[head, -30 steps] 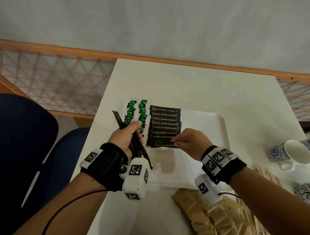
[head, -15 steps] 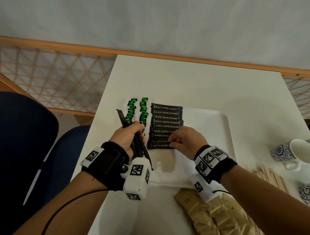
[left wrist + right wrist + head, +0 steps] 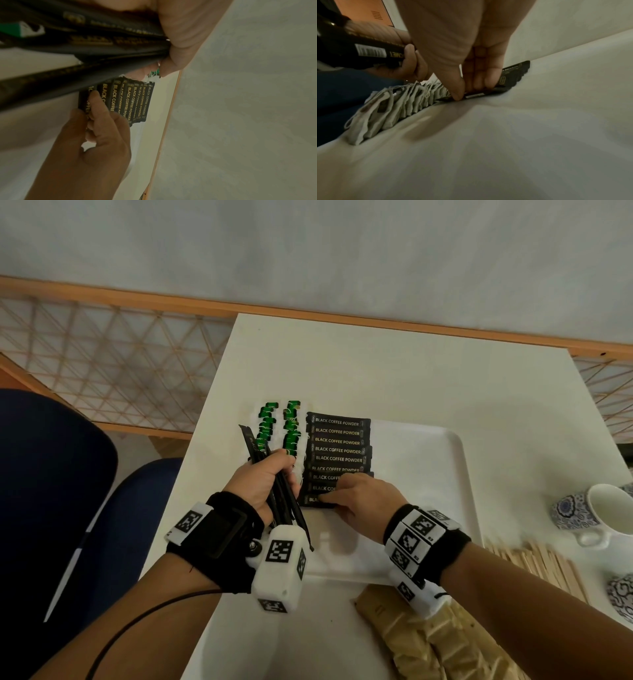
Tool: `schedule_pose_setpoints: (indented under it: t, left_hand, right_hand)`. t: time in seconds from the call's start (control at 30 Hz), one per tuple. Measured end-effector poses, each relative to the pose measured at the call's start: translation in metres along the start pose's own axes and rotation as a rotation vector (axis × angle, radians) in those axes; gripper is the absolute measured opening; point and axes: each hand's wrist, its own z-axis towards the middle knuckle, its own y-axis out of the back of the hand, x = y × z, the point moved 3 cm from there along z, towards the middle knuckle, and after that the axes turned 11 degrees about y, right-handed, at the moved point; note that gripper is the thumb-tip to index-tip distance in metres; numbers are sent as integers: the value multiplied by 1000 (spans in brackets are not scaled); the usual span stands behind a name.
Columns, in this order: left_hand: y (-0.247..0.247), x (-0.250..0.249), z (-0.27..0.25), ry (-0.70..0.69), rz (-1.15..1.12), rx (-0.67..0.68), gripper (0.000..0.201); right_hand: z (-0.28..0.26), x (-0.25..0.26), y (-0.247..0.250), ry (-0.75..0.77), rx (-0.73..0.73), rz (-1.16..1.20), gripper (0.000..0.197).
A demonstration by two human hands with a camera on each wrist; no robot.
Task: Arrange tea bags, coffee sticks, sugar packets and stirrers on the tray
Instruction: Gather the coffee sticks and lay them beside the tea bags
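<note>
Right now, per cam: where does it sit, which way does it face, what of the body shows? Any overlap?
Head: on the head, facing forward and down at the tray and table; both forearms, left hand gripping spare coffee sticks, right hand show.
Left wrist: along the left palm toward the wall; left palm and right hand show.
Right wrist: low over the tray, along the right hand toward the tea bags; left hand's fingers show.
Shared: all three see the row of coffee sticks.
</note>
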Motion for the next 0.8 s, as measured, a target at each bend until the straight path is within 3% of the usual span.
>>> schedule_pose_setpoints:
  t: [0.07, 0.13, 0.23, 0.3, 0.37, 0.5, 0.8]
  left_hand:
    - [0, 0, -1, 0, 2, 5, 17]
    - [1, 0, -1, 5, -1, 10, 16]
    - [3, 0, 3, 13, 1, -2, 15]
    - [2, 1, 5, 25, 34, -4, 16]
    - [0, 3, 7, 51, 78, 1, 19]
    - [-5, 4, 7, 75, 88, 24, 20]
    - [-6, 5, 6, 63, 71, 36, 17]
  right_hand:
    - [-2, 1, 3, -4, -20, 31, 34]
    - [-6, -4, 11, -45, -154, 147, 33]
    - [-16, -32, 23, -346, -376, 374, 42]
    - [-22, -51, 24, -590, -353, 504, 53]
    - [-25, -60, 19, -692, -318, 593, 59]
    - [-23, -61, 11, -687, -352, 677, 60]
    - [-18, -66, 8, -666, -371, 625, 52]
